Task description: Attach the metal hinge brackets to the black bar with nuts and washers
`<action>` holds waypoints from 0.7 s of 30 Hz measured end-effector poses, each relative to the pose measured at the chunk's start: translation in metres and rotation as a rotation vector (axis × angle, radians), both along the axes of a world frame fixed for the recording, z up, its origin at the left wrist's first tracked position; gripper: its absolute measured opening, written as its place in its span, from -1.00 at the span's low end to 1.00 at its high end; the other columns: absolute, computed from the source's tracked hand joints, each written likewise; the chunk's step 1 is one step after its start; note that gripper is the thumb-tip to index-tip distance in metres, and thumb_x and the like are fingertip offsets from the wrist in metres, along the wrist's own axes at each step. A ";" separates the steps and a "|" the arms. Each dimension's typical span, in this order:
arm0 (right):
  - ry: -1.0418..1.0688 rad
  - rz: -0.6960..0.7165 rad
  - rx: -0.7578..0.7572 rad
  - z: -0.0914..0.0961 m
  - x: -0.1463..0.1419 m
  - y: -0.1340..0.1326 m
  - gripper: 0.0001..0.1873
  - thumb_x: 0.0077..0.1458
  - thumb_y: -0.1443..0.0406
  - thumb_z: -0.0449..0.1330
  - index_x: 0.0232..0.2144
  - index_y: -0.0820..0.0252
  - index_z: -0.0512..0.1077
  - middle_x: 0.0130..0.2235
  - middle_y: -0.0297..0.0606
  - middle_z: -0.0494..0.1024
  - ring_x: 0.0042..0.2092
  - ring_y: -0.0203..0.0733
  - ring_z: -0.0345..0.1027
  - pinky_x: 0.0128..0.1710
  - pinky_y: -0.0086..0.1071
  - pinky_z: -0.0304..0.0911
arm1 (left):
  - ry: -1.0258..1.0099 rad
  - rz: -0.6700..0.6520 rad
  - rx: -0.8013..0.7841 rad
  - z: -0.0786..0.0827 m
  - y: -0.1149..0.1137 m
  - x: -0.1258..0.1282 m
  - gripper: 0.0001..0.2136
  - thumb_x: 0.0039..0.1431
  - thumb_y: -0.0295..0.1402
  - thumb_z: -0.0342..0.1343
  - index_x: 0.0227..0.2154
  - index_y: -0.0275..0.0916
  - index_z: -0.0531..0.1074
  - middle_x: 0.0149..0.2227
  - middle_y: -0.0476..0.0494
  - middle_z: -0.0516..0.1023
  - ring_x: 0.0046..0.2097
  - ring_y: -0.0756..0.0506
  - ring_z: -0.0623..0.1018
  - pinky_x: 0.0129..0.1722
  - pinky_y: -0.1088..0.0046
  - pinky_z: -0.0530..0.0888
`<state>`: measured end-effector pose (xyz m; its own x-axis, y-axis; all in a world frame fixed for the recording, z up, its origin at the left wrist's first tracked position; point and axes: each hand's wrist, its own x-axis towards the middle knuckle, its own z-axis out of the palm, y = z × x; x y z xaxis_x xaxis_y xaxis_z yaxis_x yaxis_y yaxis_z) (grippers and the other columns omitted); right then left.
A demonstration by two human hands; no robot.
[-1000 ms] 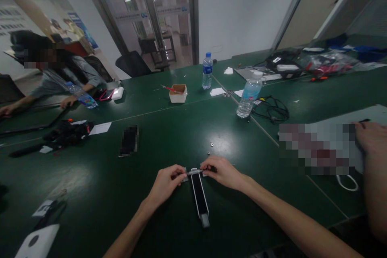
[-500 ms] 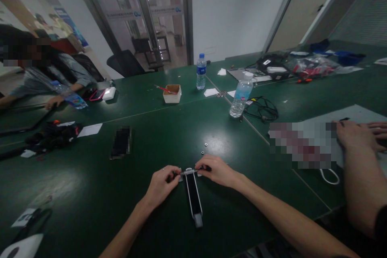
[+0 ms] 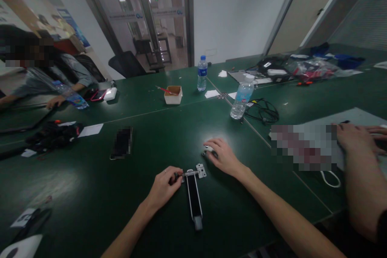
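A long metal frame with a dark middle lies on the green table, pointing toward me. A thin rod crosses its far end, and a small metal plate with holes sits at the rod's right side. My left hand is closed in a pinch on the rod's left end; the fingers hide most of that end. Beyond the frame, my right hand reaches over the table with thumb and fingers apart. Two small metal rings are at its fingertips, seemingly nuts or washers.
A black phone lies to the left. Farther back are an open box with a red-handled tool, two water bottles and a coiled cable. Another person's hand rests on a grey sheet at right; a second person sits far left.
My right hand has let go of the rod's right end and moved away and to the right, to the small rings. The perforated plate now shows. My left hand keeps its pinch.
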<state>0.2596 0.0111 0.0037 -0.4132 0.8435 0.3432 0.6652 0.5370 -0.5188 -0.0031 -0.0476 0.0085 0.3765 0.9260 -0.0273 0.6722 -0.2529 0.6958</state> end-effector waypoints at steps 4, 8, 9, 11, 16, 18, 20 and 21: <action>-0.168 -0.084 -0.013 -0.015 0.001 0.009 -0.68 0.21 0.33 0.05 0.01 0.18 0.39 -0.04 -0.04 0.37 -0.04 -0.01 0.21 -0.05 -0.12 0.21 | -0.009 -0.007 0.007 -0.004 0.000 -0.001 -0.77 0.20 -0.30 -0.01 -0.15 -0.22 0.44 -0.22 -0.13 0.47 -0.35 -0.06 0.43 -0.36 0.46 0.41; -0.172 -0.094 -0.064 -0.024 0.002 0.014 -0.73 0.24 0.38 0.00 -0.10 0.22 0.44 -0.17 -0.09 0.41 -0.10 -0.08 0.23 -0.08 -0.22 0.23 | -0.009 -0.018 0.052 -0.007 0.001 -0.002 -0.78 0.20 -0.31 -0.01 -0.15 -0.23 0.43 -0.22 -0.13 0.47 -0.36 -0.05 0.42 -0.38 0.47 0.41; -0.159 -0.097 -0.074 -0.025 0.002 0.015 -0.75 0.24 0.38 0.00 -0.12 0.24 0.44 -0.18 -0.09 0.42 -0.11 -0.09 0.24 -0.08 -0.24 0.23 | -0.003 -0.016 0.058 -0.007 0.001 -0.001 -0.78 0.20 -0.31 -0.01 -0.15 -0.23 0.43 -0.22 -0.13 0.47 -0.36 -0.05 0.42 -0.38 0.47 0.42; -0.133 -0.096 -0.089 -0.025 0.005 0.015 -0.79 0.24 0.38 0.02 -0.17 0.25 0.44 -0.19 -0.10 0.43 -0.12 -0.10 0.25 -0.10 -0.26 0.23 | 0.009 -0.017 0.062 -0.007 0.001 -0.001 -0.78 0.20 -0.31 -0.02 -0.15 -0.22 0.43 -0.22 -0.13 0.47 -0.36 -0.04 0.42 -0.38 0.47 0.42; -0.034 -0.044 -0.119 -0.015 0.007 0.006 -0.90 0.22 0.34 0.07 -0.25 0.24 0.38 -0.26 -0.16 0.45 -0.21 -0.17 0.30 -0.19 -0.30 0.25 | -0.017 -0.014 0.132 -0.013 0.002 -0.001 -0.80 0.20 -0.33 -0.02 -0.17 -0.24 0.42 -0.25 -0.12 0.47 -0.40 -0.02 0.41 -0.43 0.48 0.42; 0.006 0.037 -0.141 -0.008 0.005 0.000 -0.92 0.20 0.33 0.09 -0.28 0.23 0.37 -0.29 -0.21 0.46 -0.26 -0.21 0.31 -0.24 -0.33 0.25 | -0.044 -0.018 0.170 -0.016 0.003 -0.002 -0.81 0.21 -0.34 -0.02 -0.19 -0.24 0.42 -0.26 -0.11 0.47 -0.43 -0.01 0.40 -0.45 0.49 0.42; 0.033 0.132 -0.168 0.000 0.001 -0.006 -0.94 0.16 0.34 0.12 -0.30 0.22 0.38 -0.32 -0.25 0.46 -0.30 -0.25 0.32 -0.29 -0.38 0.25 | -0.054 -0.019 0.186 -0.017 0.003 -0.002 -0.82 0.21 -0.35 -0.01 -0.18 -0.24 0.42 -0.25 -0.11 0.47 -0.44 0.00 0.40 -0.46 0.49 0.41; 0.042 0.175 -0.180 0.003 0.000 -0.008 -0.94 0.14 0.36 0.13 -0.30 0.22 0.39 -0.33 -0.26 0.46 -0.32 -0.26 0.32 -0.31 -0.40 0.25 | -0.054 -0.016 0.190 -0.017 0.003 -0.002 -0.82 0.21 -0.36 -0.01 -0.18 -0.24 0.42 -0.26 -0.10 0.47 -0.44 0.00 0.40 -0.47 0.50 0.41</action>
